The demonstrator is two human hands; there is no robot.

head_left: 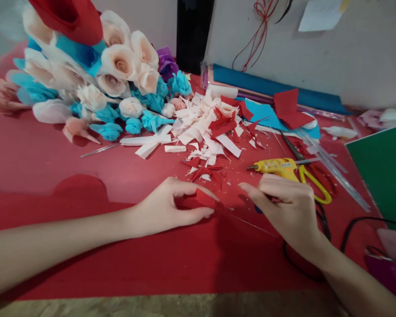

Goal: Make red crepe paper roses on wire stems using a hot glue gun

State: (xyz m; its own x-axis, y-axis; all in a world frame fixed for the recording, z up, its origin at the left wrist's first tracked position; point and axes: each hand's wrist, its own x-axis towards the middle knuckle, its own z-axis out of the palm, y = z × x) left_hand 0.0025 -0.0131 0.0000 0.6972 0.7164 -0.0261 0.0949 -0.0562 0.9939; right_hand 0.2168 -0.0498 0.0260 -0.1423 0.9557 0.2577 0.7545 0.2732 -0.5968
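Observation:
My left hand point(168, 204) reaches in from the left and holds a small folded piece of red paper point(205, 198) between thumb and fingers. My right hand point(288, 207) is curled closed over the table to the right, its thumb pointing left. Whatever lies inside its fingers is hidden; a bit of something blue point(258, 209) shows just below the thumb. Between the hands a thin pale strand point(251, 223) runs slantwise across the red table point(171, 264). Just beyond my right hand lies a yellow glue gun point(275, 166), partly covered by the fingers.
Paper flowers point(120, 64) in cream, blue and red crowd the back left. White and red paper scraps point(201, 123) are heaped mid-table. Yellow-handled scissors point(317, 187), glue sticks point(341, 174) and a black cable point(350, 231) lie right. A green board point(383, 171) stands at the right edge.

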